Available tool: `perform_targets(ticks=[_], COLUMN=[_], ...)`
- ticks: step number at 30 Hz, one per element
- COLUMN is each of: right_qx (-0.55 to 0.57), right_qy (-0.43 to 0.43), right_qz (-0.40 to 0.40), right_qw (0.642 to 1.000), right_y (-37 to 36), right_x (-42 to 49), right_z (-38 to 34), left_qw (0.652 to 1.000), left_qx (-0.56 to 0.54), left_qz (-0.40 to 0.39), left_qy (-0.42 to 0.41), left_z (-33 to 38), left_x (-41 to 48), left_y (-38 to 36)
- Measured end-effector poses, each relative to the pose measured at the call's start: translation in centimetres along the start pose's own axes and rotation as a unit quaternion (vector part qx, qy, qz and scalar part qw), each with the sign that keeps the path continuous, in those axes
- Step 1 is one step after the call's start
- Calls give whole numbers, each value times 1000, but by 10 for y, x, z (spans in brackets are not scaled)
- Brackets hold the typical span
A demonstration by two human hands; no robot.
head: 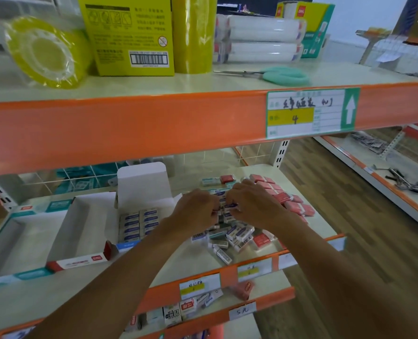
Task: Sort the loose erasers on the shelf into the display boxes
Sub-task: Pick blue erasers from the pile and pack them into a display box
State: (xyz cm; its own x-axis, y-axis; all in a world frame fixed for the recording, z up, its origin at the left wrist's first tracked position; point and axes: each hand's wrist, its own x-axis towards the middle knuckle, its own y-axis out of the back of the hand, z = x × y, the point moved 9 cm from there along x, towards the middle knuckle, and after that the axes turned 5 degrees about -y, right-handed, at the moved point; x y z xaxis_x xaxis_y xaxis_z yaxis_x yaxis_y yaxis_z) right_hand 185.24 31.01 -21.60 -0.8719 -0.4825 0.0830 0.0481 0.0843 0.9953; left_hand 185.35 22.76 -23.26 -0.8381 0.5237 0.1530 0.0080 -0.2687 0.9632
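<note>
A heap of loose erasers (234, 234) in white, blue-banded and red wrappers lies on the middle shelf (308, 223). Both hands are over the heap. My left hand (194, 207) and my right hand (254, 201) meet, fingers curled around a small stack of blue-banded erasers (225, 207) between them. Left of the hands stands an open white display box (142, 189) with rows of blue-banded erasers (139, 222) inside. An empty red-trimmed display box (78, 226) and a teal-trimmed box (19, 231) sit further left. Red erasers (288, 199) line the right side.
The orange shelf beam (129, 128) above hangs low over the work area. On the upper shelf lie teal scissors (283, 75), yellow tape rolls (44, 52) and a yellow box (129, 35). A lower shelf (203, 304) holds small boxed goods. Wooden floor is at right.
</note>
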Motion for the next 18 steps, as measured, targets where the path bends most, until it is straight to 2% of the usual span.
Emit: perform_targets(ticks=[8, 15, 18], right_qx=[104, 244, 311], right_qy=[-37, -78, -104], right_qz=[27, 58, 41], right_qw=[994, 965, 944], right_y=[4, 11, 10], right_x=[3, 10, 16], right_z=[10, 10, 7], left_qw=[1000, 990, 980], left_qx=[-9, -85, -140], left_qz=[29, 94, 99], left_qy=[4, 66, 100], left_z=[-2, -20, -34], left_x=[-4, -11, -19], left_y=[7, 30, 41])
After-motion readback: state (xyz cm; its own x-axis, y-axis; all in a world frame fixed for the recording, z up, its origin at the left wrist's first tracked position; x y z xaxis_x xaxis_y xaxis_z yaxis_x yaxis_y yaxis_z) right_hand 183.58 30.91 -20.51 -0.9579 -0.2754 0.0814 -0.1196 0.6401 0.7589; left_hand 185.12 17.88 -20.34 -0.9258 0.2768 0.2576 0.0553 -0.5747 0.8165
